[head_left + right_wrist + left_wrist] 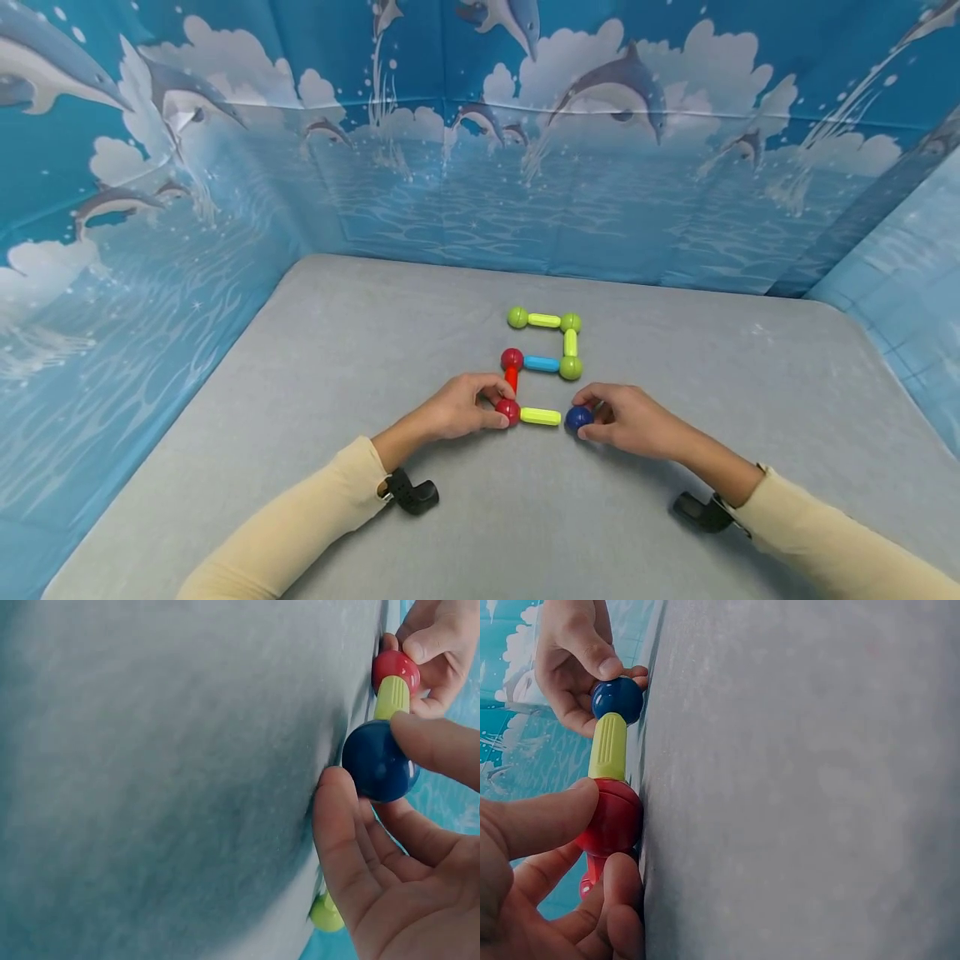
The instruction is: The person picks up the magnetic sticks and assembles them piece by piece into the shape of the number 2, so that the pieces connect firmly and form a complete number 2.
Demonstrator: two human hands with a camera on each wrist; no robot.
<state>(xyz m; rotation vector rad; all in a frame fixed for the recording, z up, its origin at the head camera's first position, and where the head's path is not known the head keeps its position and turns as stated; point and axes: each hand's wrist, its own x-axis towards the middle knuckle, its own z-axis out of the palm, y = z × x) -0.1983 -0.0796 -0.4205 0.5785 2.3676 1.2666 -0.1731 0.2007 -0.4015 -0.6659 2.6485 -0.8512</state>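
Observation:
My left hand (465, 407) pinches a red ball (507, 412) at the near left corner of a chain of balls and rods on the table. From that ball a yellow-green rod (541, 417) points right. My right hand (633, 419) holds a dark blue ball (579, 418) between thumb and fingers, close to the rod's free end; a narrow gap shows in the head view. A red rod (512, 380) leads away to a second red ball (512, 359). In the left wrist view the blue ball (618, 700) overlaps the rod's far end.
Beyond the hands the chain goes on with a blue rod (542, 364), green balls (571, 367) and yellow-green rods (571, 342). It lies on a grey table (375, 317). A dolphin-print curtain (465, 208) stands behind and at both sides.

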